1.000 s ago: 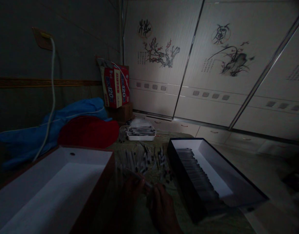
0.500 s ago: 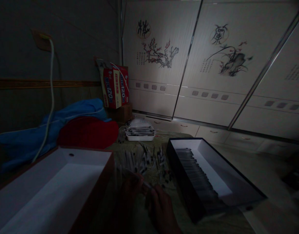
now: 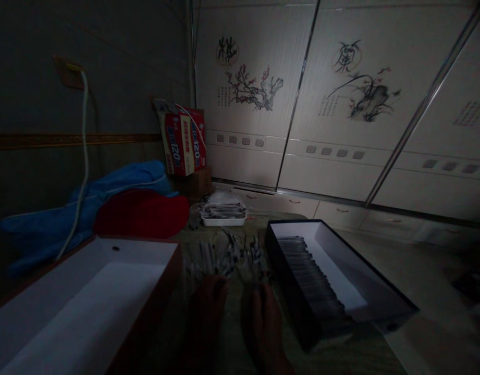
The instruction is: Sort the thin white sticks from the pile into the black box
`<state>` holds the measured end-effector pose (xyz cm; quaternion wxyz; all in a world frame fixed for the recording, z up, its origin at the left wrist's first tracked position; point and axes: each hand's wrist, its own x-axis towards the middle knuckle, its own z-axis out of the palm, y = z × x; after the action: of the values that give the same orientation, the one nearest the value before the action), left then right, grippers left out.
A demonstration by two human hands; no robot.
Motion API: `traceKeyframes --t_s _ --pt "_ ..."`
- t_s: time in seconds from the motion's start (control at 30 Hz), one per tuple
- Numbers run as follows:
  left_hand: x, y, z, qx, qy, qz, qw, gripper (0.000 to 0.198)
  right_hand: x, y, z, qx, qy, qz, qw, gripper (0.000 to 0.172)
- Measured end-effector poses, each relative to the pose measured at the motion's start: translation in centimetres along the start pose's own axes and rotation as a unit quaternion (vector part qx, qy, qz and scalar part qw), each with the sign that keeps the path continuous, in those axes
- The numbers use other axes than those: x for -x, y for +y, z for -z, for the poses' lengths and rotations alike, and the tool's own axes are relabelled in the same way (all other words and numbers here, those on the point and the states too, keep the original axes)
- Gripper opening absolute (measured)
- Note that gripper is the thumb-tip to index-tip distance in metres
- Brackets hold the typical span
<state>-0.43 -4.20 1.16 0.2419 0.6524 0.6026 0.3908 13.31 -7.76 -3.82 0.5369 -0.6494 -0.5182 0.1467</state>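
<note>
Pen parts (image 3: pixel 213 254) just beyond the fingers (image 3: pixel 268 303)

Dim light falls on pale painted wardrobe doors (image 3: pixel 243 161) beside a dark grey wall (image 3: pixel 134 62).

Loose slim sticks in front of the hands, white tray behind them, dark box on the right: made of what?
Slim sticks: possibly plastic, pale and seemingly translucent, though too dim to be sure. White tray: probably plastic, smooth, with rounded corners. Dark box: likely stiff cardboard, matte outside with pale lining, judging by its straight, thin walls.
</note>
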Motion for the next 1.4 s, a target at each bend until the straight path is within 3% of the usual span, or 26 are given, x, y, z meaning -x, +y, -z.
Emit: traceKeyframes --t_s 0.17,0.37,0.67,0.87,1.13,1.3,1.4 --pt "-2.0 0.5 -0.2 -0.222 -0.038 -0.089 0.970 0.024 -0.3 0.9 -0.2 -0.001 0.061 -0.039 0.997 0.052" --pt "-3.9 -0.2 -2.1 -0.358 -0.052 -0.149 0.920 0.021 -0.3 0.3 -0.5 -0.023 0.017 -0.035 0.999 0.056" --pt "-4.0 -0.8 -2.9 -0.359 -0.067 -0.179 0.914 0.029 -0.1 0.4 -0.4 -0.017 0.004 -0.069 0.997 0.071" --pt "-3.9 -1.3 -3.2 -0.339 -0.077 -0.207 0.915 0.029 -0.2 0.2 -0.3 -0.021 0.014 -0.058 0.998 0.059" --pt "-4.3 -1.2 -3.7 -0.306 -0.064 -0.199 0.929 0.029 -0.3 0.4 -0.6 -0.006 0.016 -0.050 0.999 0.057" --pt "-4.2 -1.0 -3.5 -0.264 -0.053 -0.193 0.943 0.026 -0.3 0.6 -0.5 0.005 0.025 -0.042 0.999 0.059" --pt "-3.9 -0.7 -2.4 -0.149 -0.042 -0.145 0.977 0.023 -0.2 0.2 -0.2 0.013 0.034 -0.030 0.999 0.056"
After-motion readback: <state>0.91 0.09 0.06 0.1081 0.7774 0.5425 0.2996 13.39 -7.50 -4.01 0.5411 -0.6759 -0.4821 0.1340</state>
